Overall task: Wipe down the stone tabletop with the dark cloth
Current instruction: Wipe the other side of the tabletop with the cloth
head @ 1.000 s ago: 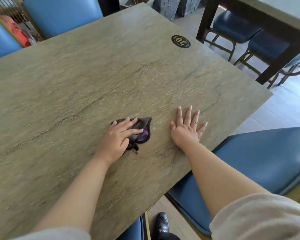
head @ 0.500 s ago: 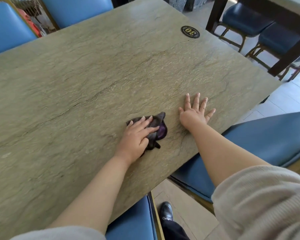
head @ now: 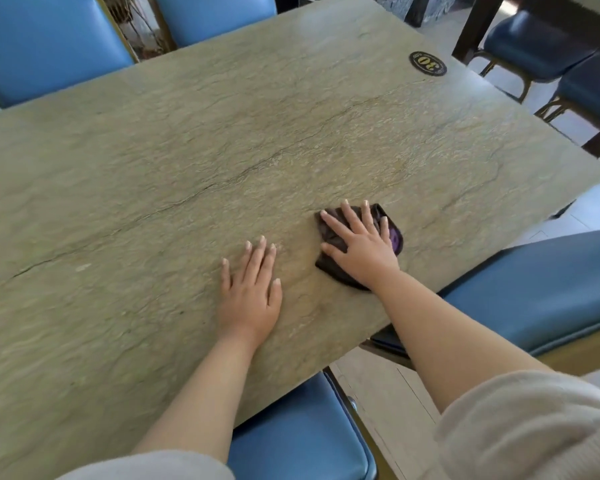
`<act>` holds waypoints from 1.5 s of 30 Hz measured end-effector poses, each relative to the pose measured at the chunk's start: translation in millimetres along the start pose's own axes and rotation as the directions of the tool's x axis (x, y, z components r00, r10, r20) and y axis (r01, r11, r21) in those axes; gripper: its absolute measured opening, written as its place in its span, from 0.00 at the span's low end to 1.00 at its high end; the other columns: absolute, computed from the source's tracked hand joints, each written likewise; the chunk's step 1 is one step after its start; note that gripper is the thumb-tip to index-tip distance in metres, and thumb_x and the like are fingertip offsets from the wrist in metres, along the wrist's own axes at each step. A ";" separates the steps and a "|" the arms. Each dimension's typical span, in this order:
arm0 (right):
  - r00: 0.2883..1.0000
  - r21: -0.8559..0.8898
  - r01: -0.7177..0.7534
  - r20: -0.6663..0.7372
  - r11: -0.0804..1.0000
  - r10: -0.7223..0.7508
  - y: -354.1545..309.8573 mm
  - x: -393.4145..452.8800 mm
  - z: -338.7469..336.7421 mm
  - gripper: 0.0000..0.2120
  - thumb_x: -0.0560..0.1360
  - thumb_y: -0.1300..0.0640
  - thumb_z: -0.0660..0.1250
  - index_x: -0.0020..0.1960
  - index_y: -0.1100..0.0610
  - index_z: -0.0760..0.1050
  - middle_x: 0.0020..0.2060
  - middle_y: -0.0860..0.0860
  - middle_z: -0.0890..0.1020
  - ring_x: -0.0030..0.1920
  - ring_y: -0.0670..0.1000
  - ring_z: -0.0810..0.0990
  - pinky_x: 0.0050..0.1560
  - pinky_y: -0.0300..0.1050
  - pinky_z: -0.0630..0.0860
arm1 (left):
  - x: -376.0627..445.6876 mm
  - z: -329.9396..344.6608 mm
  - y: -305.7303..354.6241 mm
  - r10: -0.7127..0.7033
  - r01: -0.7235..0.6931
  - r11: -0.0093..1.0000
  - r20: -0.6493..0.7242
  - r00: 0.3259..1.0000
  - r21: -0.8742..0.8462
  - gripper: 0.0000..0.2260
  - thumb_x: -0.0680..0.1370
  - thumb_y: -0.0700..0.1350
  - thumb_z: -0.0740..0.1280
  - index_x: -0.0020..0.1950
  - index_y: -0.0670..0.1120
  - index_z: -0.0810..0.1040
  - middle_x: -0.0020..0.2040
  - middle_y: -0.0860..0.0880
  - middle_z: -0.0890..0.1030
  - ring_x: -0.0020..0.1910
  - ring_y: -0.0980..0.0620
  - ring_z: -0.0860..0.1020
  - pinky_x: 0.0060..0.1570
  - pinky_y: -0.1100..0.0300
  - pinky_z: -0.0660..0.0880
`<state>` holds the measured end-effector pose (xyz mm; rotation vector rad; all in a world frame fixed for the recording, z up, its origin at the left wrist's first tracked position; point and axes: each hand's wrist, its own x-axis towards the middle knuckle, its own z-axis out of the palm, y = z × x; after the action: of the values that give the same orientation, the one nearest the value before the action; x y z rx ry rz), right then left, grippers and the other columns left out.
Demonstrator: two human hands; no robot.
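The stone tabletop [head: 187, 150] is greenish-grey with a long dark crack across it. A crumpled dark cloth [head: 396, 238] with a purple patch lies near the table's right front edge. My right hand [head: 362, 247] presses flat on top of it, fingers spread, and covers most of it. My left hand [head: 252, 292] rests palm down on the bare stone to the left of the cloth, fingers apart, holding nothing.
A round black disc marked 30 [head: 427, 63] sits at the far right corner. Blue padded chairs stand around the table: far left [head: 49, 43], far middle [head: 215, 15], near edge [head: 298, 431], right [head: 534, 289]. A second dark-legged table [head: 478, 26] stands at top right.
The cloth was under my left hand; now my right hand is on it, farther right. My left hand has come off it and lies flat on the stone.
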<state>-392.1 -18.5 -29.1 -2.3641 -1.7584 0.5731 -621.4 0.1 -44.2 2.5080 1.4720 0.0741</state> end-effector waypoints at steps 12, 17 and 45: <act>0.994 0.186 0.058 0.082 0.981 -0.074 -19.8 -30.1 4.1 0.31 0.77 0.61 0.55 0.76 0.39 0.55 0.78 0.42 0.48 0.77 0.50 0.37 0.75 0.53 0.33 | 7.1 2.3 -1.4 0.022 -0.023 0.998 0.019 1.000 0.052 0.31 0.76 0.57 0.40 0.80 0.51 0.45 0.80 0.53 0.42 0.78 0.53 0.38 0.74 0.41 0.36; 0.988 0.385 0.101 0.071 0.918 -0.138 -15.8 -103.9 9.8 0.29 0.73 0.70 0.57 0.65 0.43 0.75 0.71 0.38 0.66 0.75 0.39 0.49 0.75 0.44 0.36 | 8.5 3.4 -2.6 0.023 -0.026 0.997 0.037 0.999 0.077 0.31 0.76 0.56 0.39 0.80 0.51 0.44 0.80 0.53 0.41 0.78 0.52 0.38 0.74 0.41 0.36; 0.997 -0.089 0.014 -0.069 0.996 -0.020 -45.4 -102.8 46.1 0.31 0.76 0.43 0.50 0.77 0.39 0.45 0.78 0.43 0.44 0.77 0.54 0.35 0.74 0.63 0.37 | 15.3 2.9 23.5 -0.094 0.089 0.977 -0.017 0.995 -0.193 0.30 0.75 0.56 0.38 0.76 0.61 0.61 0.79 0.60 0.53 0.78 0.56 0.43 0.72 0.37 0.35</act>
<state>-475.2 -106.9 -34.0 -2.3926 -1.8073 0.4131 -593.3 1.8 -42.9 2.2920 1.5102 0.2232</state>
